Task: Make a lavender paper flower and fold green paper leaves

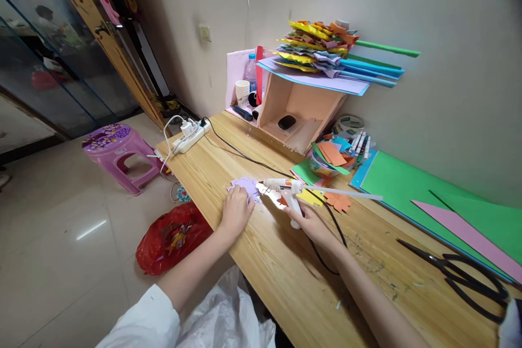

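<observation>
My right hand (308, 223) is closed round the handle of a white hot glue gun (292, 190), whose nozzle points left. A long pale glue stick (346, 192) sticks out of its back. My left hand (236, 209) has its fingers bent over a purple paper cutout (246, 185), holding it on the table just left of the nozzle. Beneath the gun, a bright patch of light falls on the wood. Yellow (312, 196) and orange paper cutouts (337, 201) lie behind the right hand. The gun's black cable (330, 217) runs past my right wrist.
Black scissors (457, 269) and green paper sheets (440, 185) lie right. A bowl of paper scraps (328, 160) stands before a pink box (293, 100) topped with stacked paper flowers (314, 46). A power strip (191, 136) sits left; a red bag (173, 239) and pink stool (122, 155) are on the floor.
</observation>
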Available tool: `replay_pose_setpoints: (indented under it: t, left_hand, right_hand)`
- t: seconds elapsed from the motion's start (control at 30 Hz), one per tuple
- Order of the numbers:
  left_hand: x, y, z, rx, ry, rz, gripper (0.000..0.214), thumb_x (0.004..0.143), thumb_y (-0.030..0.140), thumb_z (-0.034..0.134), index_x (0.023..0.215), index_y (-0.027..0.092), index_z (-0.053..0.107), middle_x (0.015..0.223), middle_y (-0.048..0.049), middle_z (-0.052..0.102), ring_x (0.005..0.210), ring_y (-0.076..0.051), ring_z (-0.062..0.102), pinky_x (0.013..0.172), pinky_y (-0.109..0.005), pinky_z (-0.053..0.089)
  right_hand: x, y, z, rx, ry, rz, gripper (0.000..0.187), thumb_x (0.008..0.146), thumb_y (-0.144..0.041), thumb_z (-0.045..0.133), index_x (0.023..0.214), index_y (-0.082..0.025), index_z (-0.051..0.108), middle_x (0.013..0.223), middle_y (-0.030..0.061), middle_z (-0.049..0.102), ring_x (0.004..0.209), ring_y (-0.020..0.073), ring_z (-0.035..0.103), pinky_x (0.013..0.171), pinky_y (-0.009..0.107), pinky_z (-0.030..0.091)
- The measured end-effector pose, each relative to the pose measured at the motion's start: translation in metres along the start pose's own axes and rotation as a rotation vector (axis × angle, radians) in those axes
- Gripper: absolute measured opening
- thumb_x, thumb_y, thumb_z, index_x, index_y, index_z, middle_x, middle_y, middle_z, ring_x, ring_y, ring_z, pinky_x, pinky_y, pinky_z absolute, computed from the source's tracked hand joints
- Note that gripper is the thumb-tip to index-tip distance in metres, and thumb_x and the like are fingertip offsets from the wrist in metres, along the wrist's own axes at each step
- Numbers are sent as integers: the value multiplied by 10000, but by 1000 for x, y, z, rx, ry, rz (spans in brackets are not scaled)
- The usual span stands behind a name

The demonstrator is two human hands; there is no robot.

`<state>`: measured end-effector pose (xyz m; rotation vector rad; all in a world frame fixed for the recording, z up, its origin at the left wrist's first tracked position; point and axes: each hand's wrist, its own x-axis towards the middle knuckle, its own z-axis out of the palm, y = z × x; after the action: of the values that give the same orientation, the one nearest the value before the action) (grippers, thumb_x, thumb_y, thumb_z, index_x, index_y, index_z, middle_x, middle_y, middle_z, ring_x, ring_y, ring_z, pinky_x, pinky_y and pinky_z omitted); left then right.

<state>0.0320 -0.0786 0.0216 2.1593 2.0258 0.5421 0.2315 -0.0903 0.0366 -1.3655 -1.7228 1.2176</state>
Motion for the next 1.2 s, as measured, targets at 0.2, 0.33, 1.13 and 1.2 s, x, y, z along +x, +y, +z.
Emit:
replay_pose_setpoints:
  t: [0.2,0.33,1.13,1.2]
  left_hand:
    - [1,-10,-1,-184,19,-46,100,747,170,505,683,162,582,793,-65,538,793,-191,520,752,-316,429]
    - [3,-18,1,-276,43,-68,100,713,170,534,660,169,619,788,-56,519,827,-193,514,777,-319,426]
    - [12,-32,10,-402,-33,-114,114,650,157,548,585,167,642,744,-36,530,786,-166,503,688,-269,411]
    - [12,-32,10,-401,-34,-113,116,653,155,544,588,167,640,747,-37,525,786,-164,503,689,-268,411]
  right_hand:
    - [-1,-6,-1,-12,-85,94,373,798,-443,453,982,-152,594,863,53,610,748,189,538,647,276,410]
    - [2,-6,3,-2,-108,82,312,812,-400,420,850,-140,589,707,11,526,638,139,467,571,247,361]
    - [9,2,17,-16,-176,82,274,816,-373,383,618,-186,407,618,-22,446,592,124,425,559,244,331]
    - [9,4,17,-10,-183,85,274,817,-374,378,619,-187,406,617,-22,448,588,125,427,556,244,333]
